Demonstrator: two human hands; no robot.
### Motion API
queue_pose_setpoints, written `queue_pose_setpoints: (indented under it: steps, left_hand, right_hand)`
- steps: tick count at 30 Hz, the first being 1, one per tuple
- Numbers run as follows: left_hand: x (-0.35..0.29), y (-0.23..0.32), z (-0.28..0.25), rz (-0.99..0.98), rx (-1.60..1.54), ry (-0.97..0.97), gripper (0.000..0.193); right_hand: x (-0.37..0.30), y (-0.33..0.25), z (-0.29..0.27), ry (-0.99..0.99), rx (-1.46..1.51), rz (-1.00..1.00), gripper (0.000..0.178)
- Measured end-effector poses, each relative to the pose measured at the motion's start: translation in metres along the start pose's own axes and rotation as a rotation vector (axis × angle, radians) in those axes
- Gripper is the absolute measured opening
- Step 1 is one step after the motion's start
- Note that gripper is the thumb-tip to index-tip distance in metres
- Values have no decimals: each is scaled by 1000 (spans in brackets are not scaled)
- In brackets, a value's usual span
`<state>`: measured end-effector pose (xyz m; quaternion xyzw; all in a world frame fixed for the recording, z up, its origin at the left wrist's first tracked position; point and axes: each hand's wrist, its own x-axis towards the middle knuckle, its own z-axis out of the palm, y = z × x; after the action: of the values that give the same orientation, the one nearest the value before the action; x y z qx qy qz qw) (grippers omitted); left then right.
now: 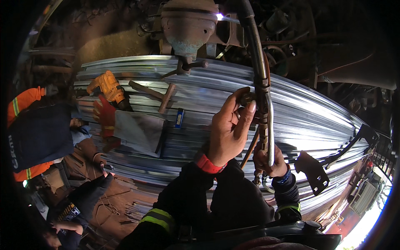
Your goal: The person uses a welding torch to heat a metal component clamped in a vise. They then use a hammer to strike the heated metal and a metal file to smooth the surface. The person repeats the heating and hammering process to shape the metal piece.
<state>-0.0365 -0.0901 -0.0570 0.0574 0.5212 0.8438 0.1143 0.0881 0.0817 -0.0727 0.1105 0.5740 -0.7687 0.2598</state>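
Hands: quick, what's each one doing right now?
Left hand: fingers pinching a knob on the cutting torch.
Right hand: closed around the torch's lower handle.

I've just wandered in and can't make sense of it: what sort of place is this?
Probably a metalworking or repair yard. A cutting torch, held by the left hand and right hand, throws a bright spark up top. Below lies stacked corrugated sheet metal carrying a hammer, a yellow power drill and a work glove.

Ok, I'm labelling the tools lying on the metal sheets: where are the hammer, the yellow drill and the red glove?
hammer (167,96), head view, on its head.
yellow drill (109,85), head view, on its body.
red glove (107,116), head view, on the palm.
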Motion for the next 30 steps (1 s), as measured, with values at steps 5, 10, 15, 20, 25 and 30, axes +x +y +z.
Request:
queue_pose_setpoints:
  steps: [5, 10, 15, 20, 25, 30]
  left_hand:
    - [-3, 0, -1, -13, 4, -14, 38]
    - [-3, -1, 0, 12, 18, -20, 38]
    - [1, 3, 1, 9, 18, -18, 38]
    - [2, 4, 0, 6, 27, -19, 38]
    - [0, 3, -1, -2, 17, -1, 38]
    - [0, -2, -4, 1, 27, -13, 38]
  right_hand:
    - [-3, 4, 1, -4, 37, -43, 73]
    - [-3, 4, 0, -16, 62, -45, 73]
    - [0, -2, 4, 14, 56, -22, 69]
    - [2, 0, 4, -12, 83, -59, 67]
    - [1, -2, 5, 5, 98, -16, 70]
    - [-1, 1, 3, 8, 57, -4, 74]
